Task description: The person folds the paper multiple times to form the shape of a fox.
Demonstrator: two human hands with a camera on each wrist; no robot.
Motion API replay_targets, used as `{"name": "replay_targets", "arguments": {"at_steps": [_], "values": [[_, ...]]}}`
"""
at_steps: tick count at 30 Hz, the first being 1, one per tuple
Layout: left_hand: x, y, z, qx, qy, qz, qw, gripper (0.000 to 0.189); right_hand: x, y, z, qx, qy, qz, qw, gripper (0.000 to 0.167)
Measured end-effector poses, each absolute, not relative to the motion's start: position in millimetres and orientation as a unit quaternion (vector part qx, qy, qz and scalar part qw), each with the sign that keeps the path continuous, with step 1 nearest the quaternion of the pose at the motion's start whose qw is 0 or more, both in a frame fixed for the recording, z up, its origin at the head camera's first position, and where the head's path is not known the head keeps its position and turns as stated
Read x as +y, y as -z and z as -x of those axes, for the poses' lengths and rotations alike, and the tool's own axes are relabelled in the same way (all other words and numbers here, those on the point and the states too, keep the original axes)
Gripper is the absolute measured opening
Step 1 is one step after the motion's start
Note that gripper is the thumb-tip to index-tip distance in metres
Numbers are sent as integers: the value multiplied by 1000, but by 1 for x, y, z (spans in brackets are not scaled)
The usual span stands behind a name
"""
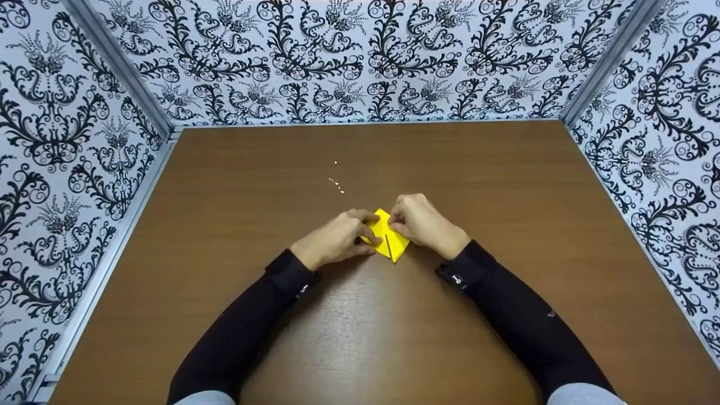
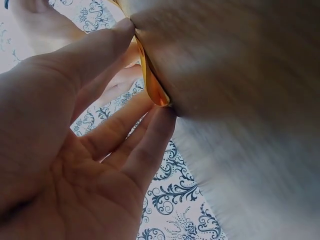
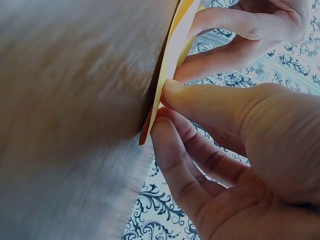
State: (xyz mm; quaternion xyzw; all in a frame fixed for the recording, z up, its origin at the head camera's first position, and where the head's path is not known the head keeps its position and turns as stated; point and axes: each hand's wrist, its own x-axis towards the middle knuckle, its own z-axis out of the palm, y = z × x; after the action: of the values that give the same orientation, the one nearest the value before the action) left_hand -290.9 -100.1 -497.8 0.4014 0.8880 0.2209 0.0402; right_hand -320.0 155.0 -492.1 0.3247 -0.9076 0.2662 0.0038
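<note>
A folded piece of yellow paper [image 1: 398,245] lies on the table between both hands, one corner toward the person and a dark slit between two flaps. The left hand [image 1: 337,239] rests on its left side, fingertips on the paper and thumb at the near edge. In the left wrist view the paper [image 2: 154,85] shows a curved, raised fold beside the fingertips. The right hand [image 1: 424,225] pinches the right part between thumb and curled fingers. In the right wrist view the thumb and index fingertip meet at the edge of the paper [image 3: 170,55]. Fingers cover both side corners.
Small pale scraps [image 1: 336,183] lie on the brown wooden table [image 1: 478,169] beyond the left hand. Patterned black-and-white panels [image 1: 360,62] stand at the back and both sides, with grey metal posts at the corners.
</note>
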Motion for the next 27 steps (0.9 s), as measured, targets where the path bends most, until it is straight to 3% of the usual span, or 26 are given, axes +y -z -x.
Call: {"name": "replay_targets", "arguments": {"at_steps": [13, 27], "values": [[-105, 497, 308, 886, -243, -387, 82, 22, 156, 492, 322, -910, -263, -321, 3, 4], [-105, 498, 309, 878, -248, -404, 67, 19, 156, 491, 325, -909, -269, -318, 1, 5]]}}
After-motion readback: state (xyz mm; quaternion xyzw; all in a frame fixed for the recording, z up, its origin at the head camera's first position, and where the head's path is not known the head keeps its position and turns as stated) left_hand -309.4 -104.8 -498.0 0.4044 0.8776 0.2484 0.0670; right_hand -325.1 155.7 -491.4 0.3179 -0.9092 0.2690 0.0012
